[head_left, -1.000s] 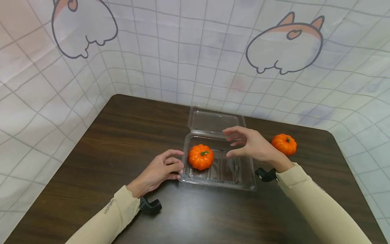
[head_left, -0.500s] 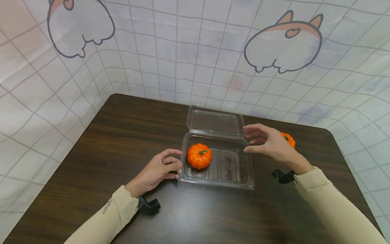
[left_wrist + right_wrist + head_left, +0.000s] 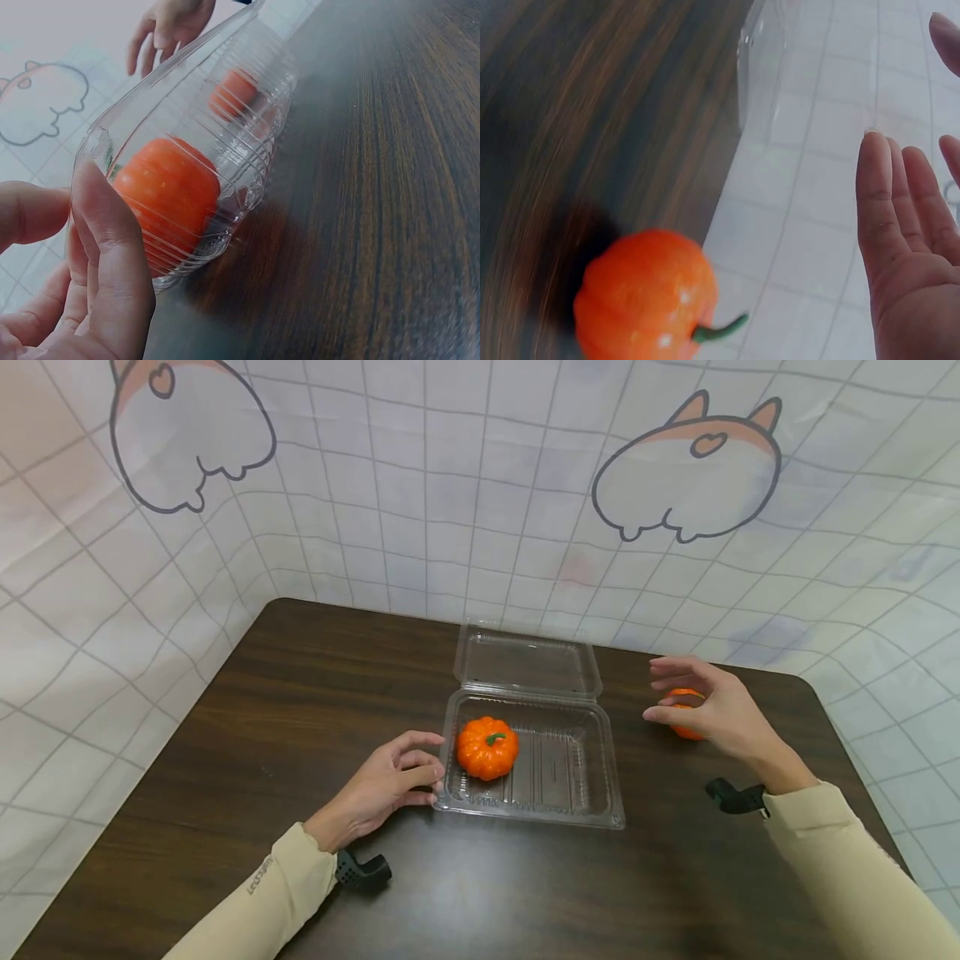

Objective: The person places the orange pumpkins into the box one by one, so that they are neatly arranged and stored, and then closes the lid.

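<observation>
A clear plastic clamshell container (image 3: 558, 752) lies open on the table, and an orange toy pumpkin (image 3: 487, 748) with a green stem sits in the left part of its base. My left hand (image 3: 386, 781) holds the container's left rim, thumb and finger on either side of it in the left wrist view. Above a second toy pumpkin (image 3: 649, 296) hovers my right hand (image 3: 716, 706), fingers spread from the thumb and holding nothing. That pumpkin stands on the table right of the container, partly hidden behind the right hand in the head view.
The container's lid (image 3: 528, 662) is folded back toward the wall. A white curtain (image 3: 450, 485) with grid lines and cartoon animals surrounds the dark wooden table (image 3: 315, 677) behind and at the sides.
My right hand has moved right, from over the container to over the second pumpkin. The left hand stays at the container's left rim, and the first pumpkin has stayed in the base.
</observation>
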Demonstrator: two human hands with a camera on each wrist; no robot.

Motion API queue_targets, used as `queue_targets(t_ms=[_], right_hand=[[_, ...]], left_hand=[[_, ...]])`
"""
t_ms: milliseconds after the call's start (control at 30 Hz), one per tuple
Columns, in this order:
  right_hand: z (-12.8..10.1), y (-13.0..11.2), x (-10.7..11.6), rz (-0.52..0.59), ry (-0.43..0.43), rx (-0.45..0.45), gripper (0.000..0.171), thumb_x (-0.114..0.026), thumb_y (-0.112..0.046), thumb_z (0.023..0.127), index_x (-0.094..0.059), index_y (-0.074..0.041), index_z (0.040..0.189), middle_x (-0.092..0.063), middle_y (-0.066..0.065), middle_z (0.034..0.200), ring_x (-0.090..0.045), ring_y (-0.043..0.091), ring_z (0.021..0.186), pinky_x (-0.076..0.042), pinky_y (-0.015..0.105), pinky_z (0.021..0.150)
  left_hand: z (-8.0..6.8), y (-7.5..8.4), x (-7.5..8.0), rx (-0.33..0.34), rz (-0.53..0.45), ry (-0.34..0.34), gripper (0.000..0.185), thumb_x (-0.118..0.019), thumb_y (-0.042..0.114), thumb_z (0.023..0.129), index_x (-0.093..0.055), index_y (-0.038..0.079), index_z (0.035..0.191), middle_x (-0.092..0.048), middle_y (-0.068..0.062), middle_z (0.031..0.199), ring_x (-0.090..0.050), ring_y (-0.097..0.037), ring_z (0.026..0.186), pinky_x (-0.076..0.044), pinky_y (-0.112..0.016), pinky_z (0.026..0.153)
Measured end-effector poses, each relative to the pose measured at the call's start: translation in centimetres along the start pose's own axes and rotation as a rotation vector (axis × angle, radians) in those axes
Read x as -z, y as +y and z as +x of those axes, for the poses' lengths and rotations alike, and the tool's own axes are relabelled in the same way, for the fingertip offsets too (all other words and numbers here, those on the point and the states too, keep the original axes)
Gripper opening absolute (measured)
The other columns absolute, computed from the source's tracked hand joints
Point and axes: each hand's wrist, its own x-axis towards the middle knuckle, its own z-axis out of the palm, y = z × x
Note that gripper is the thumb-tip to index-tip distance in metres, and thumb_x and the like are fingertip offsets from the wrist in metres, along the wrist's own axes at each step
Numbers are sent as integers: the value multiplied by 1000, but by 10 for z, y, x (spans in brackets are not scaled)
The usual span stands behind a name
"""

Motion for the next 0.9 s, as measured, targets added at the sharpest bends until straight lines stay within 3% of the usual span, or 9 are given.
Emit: queue_targets(t_ms=[133, 567, 900], right_hand=[[-5, 7, 11, -4, 31, -35, 64, -84, -28, 88, -55, -27, 144, -59, -20, 133, -62, -10, 113, -51, 8, 90], [-15, 28, 28, -21, 116, -12, 61, -82, -24, 90, -55, -20, 144, -60, -25, 129, -63, -12, 108, -52, 6, 84], [-17, 48, 41, -22, 117, -111, 63, -79, -32, 93, -51, -25, 149, -59, -29, 129, -63, -9, 112, -50, 7, 82]], left_hand=[[1, 0, 0, -4, -4, -2, 53, -65, 6, 99, -45, 10, 147, -68, 0, 100, -66, -16, 86, -62, -29, 77], [1, -5, 2, -17, -1, -21, 54, -67, 9, 99, -43, 9, 148, -67, 1, 99, -66, -15, 86, -63, -29, 78], [3, -4, 1, -5, -2, -7, 54, -68, 8, 98, -44, 10, 147, -67, 1, 98, -65, -16, 86, -63, -29, 78]])
